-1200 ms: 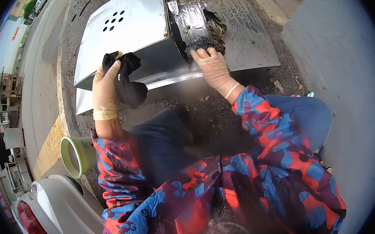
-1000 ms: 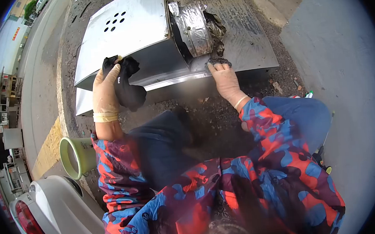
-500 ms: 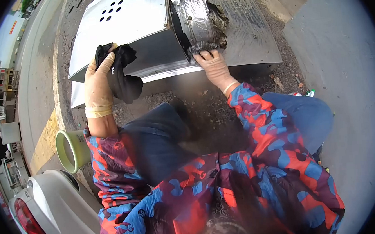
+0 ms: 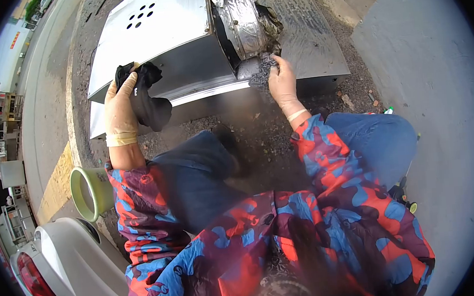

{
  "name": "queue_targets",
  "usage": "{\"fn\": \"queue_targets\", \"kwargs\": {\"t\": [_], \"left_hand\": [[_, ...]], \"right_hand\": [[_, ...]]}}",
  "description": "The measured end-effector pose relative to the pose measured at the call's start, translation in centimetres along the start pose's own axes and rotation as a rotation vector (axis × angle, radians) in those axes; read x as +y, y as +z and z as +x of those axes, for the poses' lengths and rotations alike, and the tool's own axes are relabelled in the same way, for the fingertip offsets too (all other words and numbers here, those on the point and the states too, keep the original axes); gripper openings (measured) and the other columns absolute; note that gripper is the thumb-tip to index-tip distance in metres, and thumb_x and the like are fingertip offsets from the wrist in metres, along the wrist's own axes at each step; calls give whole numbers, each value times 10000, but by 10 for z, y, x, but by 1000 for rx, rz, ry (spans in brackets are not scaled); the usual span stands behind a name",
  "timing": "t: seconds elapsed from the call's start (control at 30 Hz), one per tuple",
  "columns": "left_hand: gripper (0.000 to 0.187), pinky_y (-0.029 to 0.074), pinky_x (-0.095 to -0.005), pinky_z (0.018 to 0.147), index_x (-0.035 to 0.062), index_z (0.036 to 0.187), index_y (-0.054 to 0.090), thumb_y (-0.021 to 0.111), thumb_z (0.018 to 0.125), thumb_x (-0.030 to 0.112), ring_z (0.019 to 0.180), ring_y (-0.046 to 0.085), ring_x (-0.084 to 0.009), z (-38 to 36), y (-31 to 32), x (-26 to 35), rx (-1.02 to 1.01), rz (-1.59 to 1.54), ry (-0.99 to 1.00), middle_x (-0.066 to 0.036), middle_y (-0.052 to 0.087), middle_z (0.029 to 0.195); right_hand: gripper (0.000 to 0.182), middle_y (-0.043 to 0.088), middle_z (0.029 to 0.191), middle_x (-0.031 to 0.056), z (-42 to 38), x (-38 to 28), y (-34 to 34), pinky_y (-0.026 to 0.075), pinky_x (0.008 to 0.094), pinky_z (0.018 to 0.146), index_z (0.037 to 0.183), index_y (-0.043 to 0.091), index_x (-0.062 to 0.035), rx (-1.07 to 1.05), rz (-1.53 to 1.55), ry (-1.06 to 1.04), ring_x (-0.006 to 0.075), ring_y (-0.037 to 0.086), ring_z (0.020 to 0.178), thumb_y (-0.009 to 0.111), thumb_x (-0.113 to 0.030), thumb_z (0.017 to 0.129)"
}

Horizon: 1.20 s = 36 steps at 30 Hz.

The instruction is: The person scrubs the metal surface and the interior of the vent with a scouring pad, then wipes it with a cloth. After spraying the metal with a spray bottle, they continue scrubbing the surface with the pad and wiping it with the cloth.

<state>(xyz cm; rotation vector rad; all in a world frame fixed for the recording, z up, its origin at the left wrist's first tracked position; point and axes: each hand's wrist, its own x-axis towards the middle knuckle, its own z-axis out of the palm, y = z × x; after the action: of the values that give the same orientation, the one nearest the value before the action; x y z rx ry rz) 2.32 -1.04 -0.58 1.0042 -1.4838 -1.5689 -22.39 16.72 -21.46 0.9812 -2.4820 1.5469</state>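
The person's gloved left hand [image 4: 118, 104] presses a black cloth [image 4: 145, 94] against the front edge of the steel range hood [image 4: 156, 37], which lies on the gravelly ground [image 4: 258, 140]; the grip is closed around the cloth. The gloved right hand [image 4: 283, 83] holds a dark scouring pad [image 4: 261, 71] pinched in its grip, just below the foil-wrapped duct [image 4: 243, 19] at the hood's side. A pale green bucket [image 4: 87, 193] stands beside the person's left sleeve [image 4: 142, 211], near 1 white car [image 4: 63, 278].

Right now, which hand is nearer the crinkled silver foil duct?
Right. The right hand sits just below the crinkled silver foil duct, gripping a dark scouring pad; the left hand is far left, holding a black cloth.
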Motion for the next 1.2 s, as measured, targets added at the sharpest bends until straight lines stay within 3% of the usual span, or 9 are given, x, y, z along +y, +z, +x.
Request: {"fn": "queue_targets", "kwargs": {"t": [0.1, 0.23, 0.5, 0.57, 0.63, 0.7, 0.8, 0.9, 1.2], "left_hand": [[237, 515, -219, 657, 9, 1103, 652, 638, 886, 103, 792, 654, -133, -1, 3, 1, 6, -23, 2, -85, 685, 971], [245, 516, -215, 647, 5, 1112, 646, 636, 885, 97, 786, 657, -136, -1, 12, 4, -26, -12, -4, -94, 685, 969], [241, 513, -212, 654, -2, 1108, 648, 635, 885, 88, 782, 655, -131, 3, 14, 6, -20, 7, -1, -91, 685, 963], [261, 495, -225, 829, -16, 1156, 624, 581, 922, 92, 930, 646, -142, 2, 8, 3, -66, 33, -32, -90, 676, 1057], [260, 495, -222, 825, -16, 1155, 625, 579, 922, 89, 927, 646, -142, 1, 13, 5, -64, 64, -28, -91, 676, 1058], [239, 508, -194, 643, -2, 1110, 647, 632, 887, 84, 773, 653, -123, -1, 17, 7, -40, 18, -14, -89, 684, 969], [245, 509, -201, 664, -2, 1116, 645, 630, 888, 83, 798, 651, -124, -1, 21, 8, -60, 18, -4, -88, 683, 979], [247, 512, -208, 686, -2, 1120, 645, 628, 888, 83, 818, 649, -125, -3, 25, 8, -64, 39, -14, -85, 683, 982], [261, 504, -214, 772, 0, 1149, 635, 608, 908, 97, 883, 649, -134, 1, 25, 9, -88, 49, 3, -82, 681, 1028]], "right_hand": [[321, 566, 1112, 191, -2, -31, -8, 417, 401, 953, 1150, 534, 14, 263, 308, -21, 352, 542, 1053, 575, -31, 835], [347, 528, 1044, 202, 5, -22, 41, 380, 432, 956, 1089, 495, 22, 288, 192, 27, 390, 492, 1035, 629, -9, 771], [332, 638, 1016, 268, 34, 18, 4, 468, 438, 892, 1062, 619, 13, -297, -135, 248, 404, 602, 1003, 577, -61, 740], [318, 645, 1016, 243, 32, 22, -26, 466, 438, 893, 1058, 628, -13, -228, -203, 221, 394, 605, 999, 563, -65, 751], [313, 654, 1028, 206, 26, 16, -36, 475, 428, 879, 1049, 645, -51, -193, -231, 185, 373, 612, 986, 565, -60, 747], [310, 664, 991, 154, 13, -4, -32, 489, 413, 850, 1036, 662, -82, -260, -215, -164, 341, 618, 957, 569, -48, 742], [247, 642, 989, 81, 0, -21, 19, 503, 382, 818, 974, 675, -108, -205, -285, -567, 278, 592, 1006, 514, -68, 790], [290, 635, 1070, 82, 13, -11, 39, 492, 391, 879, 1022, 659, -89, -509, -432, -374, 285, 580, 1050, 523, -29, 773], [195, 696, 944, 122, 42, 22, -34, 530, 401, 795, 863, 725, -79, -535, -742, -267, 291, 661, 913, 541, -92, 798]]}}
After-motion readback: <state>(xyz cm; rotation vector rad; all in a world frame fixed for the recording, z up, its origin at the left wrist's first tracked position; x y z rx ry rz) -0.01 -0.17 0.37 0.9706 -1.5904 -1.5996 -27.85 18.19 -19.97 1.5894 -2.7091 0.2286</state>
